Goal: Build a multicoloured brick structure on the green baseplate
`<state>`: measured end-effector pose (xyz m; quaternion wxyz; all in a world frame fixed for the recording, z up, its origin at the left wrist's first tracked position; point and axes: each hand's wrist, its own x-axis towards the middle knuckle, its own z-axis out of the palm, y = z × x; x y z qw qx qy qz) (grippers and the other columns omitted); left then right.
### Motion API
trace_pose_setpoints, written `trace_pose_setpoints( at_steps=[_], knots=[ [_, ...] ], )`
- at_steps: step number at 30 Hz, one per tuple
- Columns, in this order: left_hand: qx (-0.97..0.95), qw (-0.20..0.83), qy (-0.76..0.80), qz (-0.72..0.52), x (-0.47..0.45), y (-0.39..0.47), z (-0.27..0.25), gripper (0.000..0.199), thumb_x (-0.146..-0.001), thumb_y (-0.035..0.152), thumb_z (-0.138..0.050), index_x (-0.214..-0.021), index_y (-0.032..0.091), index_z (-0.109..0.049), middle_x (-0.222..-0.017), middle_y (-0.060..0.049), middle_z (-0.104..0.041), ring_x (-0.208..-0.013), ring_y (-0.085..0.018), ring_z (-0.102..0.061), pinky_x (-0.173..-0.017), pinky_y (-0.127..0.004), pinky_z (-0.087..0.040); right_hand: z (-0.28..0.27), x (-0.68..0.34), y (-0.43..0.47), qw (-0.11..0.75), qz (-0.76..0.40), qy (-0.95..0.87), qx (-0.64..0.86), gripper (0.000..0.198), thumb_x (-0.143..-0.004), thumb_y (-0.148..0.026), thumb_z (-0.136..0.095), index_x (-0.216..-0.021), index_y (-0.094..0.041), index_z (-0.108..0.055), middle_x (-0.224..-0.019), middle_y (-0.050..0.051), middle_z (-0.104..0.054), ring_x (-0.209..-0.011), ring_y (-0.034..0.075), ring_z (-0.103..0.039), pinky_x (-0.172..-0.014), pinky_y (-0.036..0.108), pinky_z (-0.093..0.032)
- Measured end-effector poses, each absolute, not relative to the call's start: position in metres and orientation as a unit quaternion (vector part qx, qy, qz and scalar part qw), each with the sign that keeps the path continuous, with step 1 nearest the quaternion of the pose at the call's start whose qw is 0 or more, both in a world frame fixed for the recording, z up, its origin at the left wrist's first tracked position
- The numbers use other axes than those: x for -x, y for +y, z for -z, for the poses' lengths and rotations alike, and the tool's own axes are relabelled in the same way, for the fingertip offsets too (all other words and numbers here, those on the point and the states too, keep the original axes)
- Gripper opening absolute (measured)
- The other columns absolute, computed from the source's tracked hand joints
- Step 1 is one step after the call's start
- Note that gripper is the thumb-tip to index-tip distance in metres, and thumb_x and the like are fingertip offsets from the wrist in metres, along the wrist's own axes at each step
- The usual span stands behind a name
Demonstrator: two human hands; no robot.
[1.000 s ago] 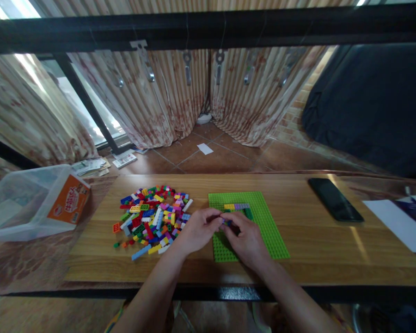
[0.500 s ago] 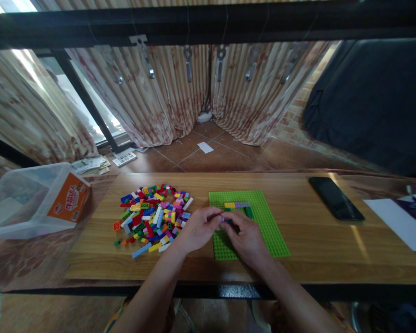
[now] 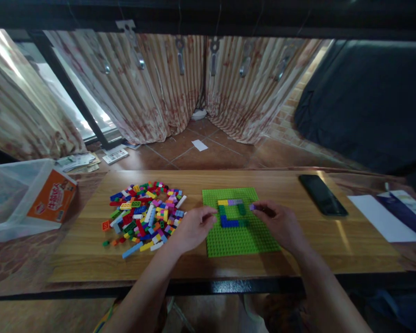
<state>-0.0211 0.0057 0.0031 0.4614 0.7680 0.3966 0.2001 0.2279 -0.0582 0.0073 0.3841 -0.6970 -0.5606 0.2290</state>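
Observation:
A small purple brick [image 3: 252,207] is pinched between the fingertips of my right hand [image 3: 280,223], at the right side of the green baseplate [image 3: 229,245]. On that plate stands a rectangular outline of bricks: a yellow brick [image 3: 223,202] and light purple and grey ones along the far side, a blue brick [image 3: 230,224] at the near left, dark green ones [image 3: 241,209] on the right. My left hand [image 3: 193,230] hovers by the plate's left edge, its thumb and forefinger apart and nothing visible between them. The other fingers are curled and partly hidden.
Left of the plate lies a heap of loose colourful bricks [image 3: 151,214] on the wooden board [image 3: 90,259]. A clear plastic box [image 3: 14,199] with an orange label stands at the far left. To the right are a black phone [image 3: 322,195] and white paper [image 3: 381,217].
My hands, close together over the plate before, are now apart. My right hand has moved right with the purple brick, uncovering the brick outline. The view has shifted slightly.

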Motion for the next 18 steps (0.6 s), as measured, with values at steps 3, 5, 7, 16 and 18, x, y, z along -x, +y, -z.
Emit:
trace_pose_setpoints(
  at_steps=[3, 5, 7, 16, 18],
  knots=[
    [-0.782, 0.439, 0.400, -0.187, 0.0202, 0.0051, -0.0062, 0.025, -0.090, 0.027, -0.046, -0.101, 0.017, -0.067, -0.084, -0.003, -0.070, -0.076, -0.017, -0.064, -0.067, -0.026, -0.047, -0.0049, -0.2347, -0.0630, 0.344, -0.263, -0.577, 0.692, 0.019, -0.082, -0.034, -0.062, -0.093, -0.022, -0.071, -0.089, 0.003, -0.074, -0.082, 0.019, -0.067, -0.078, 0.034, -0.052],
    [-0.790, 0.425, 0.403, -0.181, 0.0197, 0.0044, -0.0073, 0.026, -0.090, 0.026, -0.046, -0.102, 0.017, -0.068, -0.085, -0.003, -0.070, -0.076, -0.017, -0.064, -0.067, -0.026, -0.047, -0.0028, -0.2333, -0.0639, 0.322, -0.279, -0.594, 0.683, 0.018, -0.083, -0.033, -0.062, -0.095, -0.023, -0.071, -0.090, 0.002, -0.073, -0.083, 0.019, -0.067, -0.079, 0.034, -0.051],
    [-0.796, 0.414, 0.403, -0.179, 0.0194, 0.0039, -0.0074, 0.026, -0.090, 0.026, -0.047, -0.103, 0.018, -0.068, -0.085, -0.003, -0.070, -0.076, -0.016, -0.063, -0.067, -0.026, -0.046, -0.0010, -0.2305, -0.0628, 0.317, -0.285, -0.600, 0.677, 0.018, -0.083, -0.032, -0.061, -0.095, -0.023, -0.071, -0.090, 0.002, -0.073, -0.083, 0.018, -0.067, -0.080, 0.034, -0.050],
    [-0.805, 0.407, 0.394, -0.177, 0.0198, 0.0043, -0.0078, 0.025, -0.090, 0.024, -0.046, -0.102, 0.018, -0.068, -0.087, -0.003, -0.069, -0.077, -0.016, -0.062, -0.070, -0.026, -0.046, 0.0029, -0.2282, -0.0589, 0.311, -0.287, -0.611, 0.669, 0.017, -0.084, -0.029, -0.059, -0.094, -0.023, -0.071, -0.093, 0.003, -0.074, -0.086, 0.019, -0.067, -0.083, 0.035, -0.051],
    [-0.806, 0.407, 0.392, -0.176, 0.0199, 0.0043, -0.0079, 0.025, -0.090, 0.024, -0.046, -0.101, 0.018, -0.068, -0.087, -0.003, -0.069, -0.077, -0.016, -0.062, -0.070, -0.026, -0.046, 0.0029, -0.2286, -0.0595, 0.308, -0.292, -0.611, 0.668, 0.017, -0.084, -0.028, -0.059, -0.095, -0.023, -0.071, -0.093, 0.003, -0.074, -0.087, 0.019, -0.068, -0.083, 0.035, -0.051]
  ],
)
